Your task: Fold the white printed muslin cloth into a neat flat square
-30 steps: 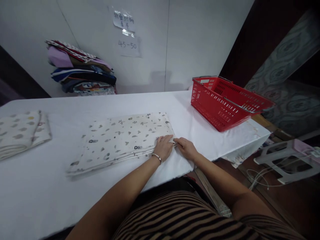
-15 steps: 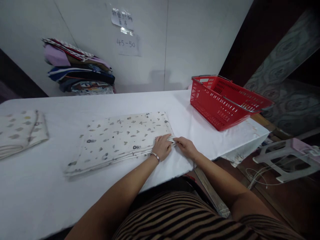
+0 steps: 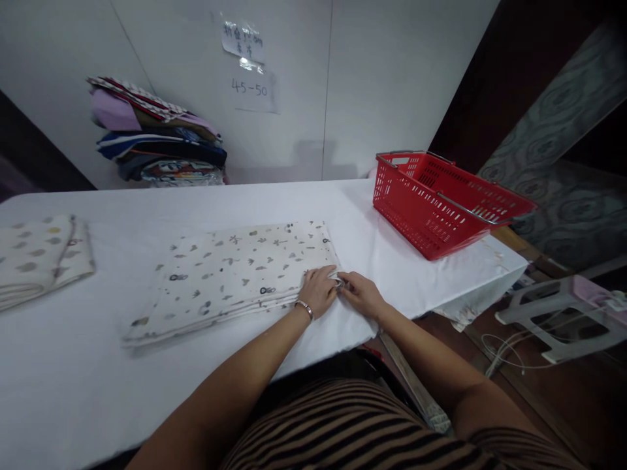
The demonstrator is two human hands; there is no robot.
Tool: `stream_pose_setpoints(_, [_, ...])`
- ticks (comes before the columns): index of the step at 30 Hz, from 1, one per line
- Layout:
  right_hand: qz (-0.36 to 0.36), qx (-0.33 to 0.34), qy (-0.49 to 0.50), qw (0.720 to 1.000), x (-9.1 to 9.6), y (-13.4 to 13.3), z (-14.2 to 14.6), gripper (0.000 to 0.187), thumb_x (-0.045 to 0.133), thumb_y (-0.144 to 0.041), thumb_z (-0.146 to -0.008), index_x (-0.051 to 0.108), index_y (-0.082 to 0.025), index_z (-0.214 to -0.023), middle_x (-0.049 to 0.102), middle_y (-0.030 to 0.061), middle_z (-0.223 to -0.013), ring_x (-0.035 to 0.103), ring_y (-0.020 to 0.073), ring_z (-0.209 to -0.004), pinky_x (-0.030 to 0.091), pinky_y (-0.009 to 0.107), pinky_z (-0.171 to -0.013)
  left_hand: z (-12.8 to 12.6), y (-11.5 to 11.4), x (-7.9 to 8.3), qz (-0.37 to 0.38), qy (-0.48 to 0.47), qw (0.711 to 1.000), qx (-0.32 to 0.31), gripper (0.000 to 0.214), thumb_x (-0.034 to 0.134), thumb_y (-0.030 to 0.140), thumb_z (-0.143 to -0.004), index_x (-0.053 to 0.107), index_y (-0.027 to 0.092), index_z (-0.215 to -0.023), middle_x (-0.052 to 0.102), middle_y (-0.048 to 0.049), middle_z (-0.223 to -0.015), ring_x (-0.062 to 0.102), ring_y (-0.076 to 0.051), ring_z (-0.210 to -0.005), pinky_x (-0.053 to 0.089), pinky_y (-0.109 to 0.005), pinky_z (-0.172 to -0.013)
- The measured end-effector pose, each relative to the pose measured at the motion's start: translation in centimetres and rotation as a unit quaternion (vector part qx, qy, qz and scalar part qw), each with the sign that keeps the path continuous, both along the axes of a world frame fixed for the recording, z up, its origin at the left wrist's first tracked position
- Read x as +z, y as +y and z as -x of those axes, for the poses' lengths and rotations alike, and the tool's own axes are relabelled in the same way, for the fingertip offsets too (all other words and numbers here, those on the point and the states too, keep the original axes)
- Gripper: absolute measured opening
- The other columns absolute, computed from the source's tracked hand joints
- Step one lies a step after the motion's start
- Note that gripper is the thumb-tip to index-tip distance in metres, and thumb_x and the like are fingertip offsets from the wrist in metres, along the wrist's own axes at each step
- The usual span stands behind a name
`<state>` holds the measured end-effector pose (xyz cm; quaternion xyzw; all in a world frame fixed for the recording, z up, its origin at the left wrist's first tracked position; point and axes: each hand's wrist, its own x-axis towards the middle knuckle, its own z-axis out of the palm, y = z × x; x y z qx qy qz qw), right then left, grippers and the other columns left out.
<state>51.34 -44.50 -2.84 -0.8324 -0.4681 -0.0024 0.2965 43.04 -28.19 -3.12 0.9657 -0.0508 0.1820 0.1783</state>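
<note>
A white folded cloth (image 3: 249, 267) with small grey-brown prints lies lengthwise in front of me, its layered edges facing my body. My left hand (image 3: 318, 292), with a bracelet at the wrist, lies palm down over the cloth's near right corner, fingers stretched across it. Right beside it, my right hand (image 3: 361, 295) pinches the layers at that corner between thumb and fingers. The fingertips of both hands almost meet there, and they partly hide the corner.
A white-covered table (image 3: 294, 202) carries everything. A red basket (image 3: 431, 219) stands at the right. Another printed cloth (image 3: 44, 261) lies folded at the left edge. Stacked fabrics (image 3: 161, 147) rest against the wall. A plastic stool (image 3: 553, 313) with cables stands on the floor at right.
My right hand's fingers have curled in more at the cloth's corner, which has been bent slightly. My left hand stays in nearly the same place on the cloth.
</note>
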Motion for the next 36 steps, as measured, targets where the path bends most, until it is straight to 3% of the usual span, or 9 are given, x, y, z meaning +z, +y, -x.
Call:
stream_pose_setpoints(13, [0.045,-0.029,-0.009,0.999,0.4,0.9,0.4,0.040,0.055,-0.028,-0.083,0.050,-0.022,-0.123,0.062,0.0054,-0.104,0.056,0.0184,-0.093,0.043,0.029,-0.080,0.0,-0.1,0.1,-0.002,-0.004,1.000,0.000,0.016,0.051,0.019,-0.080,0.065,0.021,-0.086,0.052,-0.0079,-0.131,0.044,-0.021,-0.121,0.031,-0.043,-0.101])
stream_pose_setpoints(22, [0.027,-0.016,-0.004,0.999,-0.4,0.9,0.3,0.043,0.049,-0.017,-0.084,0.048,-0.021,-0.127,0.062,0.0059,-0.112,0.058,0.0187,-0.097,0.044,0.031,-0.085,0.0,-0.2,0.2,-0.019,-0.003,1.000,-0.003,0.016,0.049,0.020,-0.081,0.065,0.021,-0.082,0.051,-0.0077,-0.131,0.043,-0.022,-0.121,0.033,-0.045,-0.099])
stream_pose_setpoints(26, [-0.003,-0.009,0.007,1.000,-0.9,1.0,0.0,0.044,0.047,-0.016,-0.083,0.048,-0.022,-0.127,0.062,0.0060,-0.114,0.057,0.0183,-0.099,0.044,0.032,-0.087,0.1,-0.2,0.0,-0.024,-0.008,1.000,0.008,0.017,0.048,0.021,-0.083,0.065,0.022,-0.084,0.051,-0.0076,-0.132,0.043,-0.021,-0.122,0.033,-0.044,-0.099])
stream_pose_setpoints(32, [-0.087,-0.013,0.105,0.991,-1.6,0.6,-0.5,0.044,0.048,-0.019,-0.082,0.047,-0.023,-0.126,0.065,0.0018,-0.097,0.060,0.0143,-0.079,0.048,0.029,-0.076,-0.1,-0.5,0.2,-0.037,-0.004,0.999,0.032,0.018,0.050,0.028,-0.084,0.063,0.020,-0.093,0.048,-0.0101,-0.135,0.042,-0.024,-0.123,0.032,-0.047,-0.100])
stream_pose_setpoints(36, [-0.113,-0.008,0.128,0.985,-1.6,0.3,-0.6,0.044,0.048,-0.018,-0.082,0.048,-0.025,-0.125,0.065,0.0004,-0.095,0.060,0.0135,-0.077,0.048,0.028,-0.075,-0.5,-1.0,0.6,-0.050,0.004,0.998,0.043,0.018,0.048,0.023,-0.084,0.063,0.020,-0.094,0.047,-0.0094,-0.136,0.043,-0.024,-0.122,0.032,-0.048,-0.100])
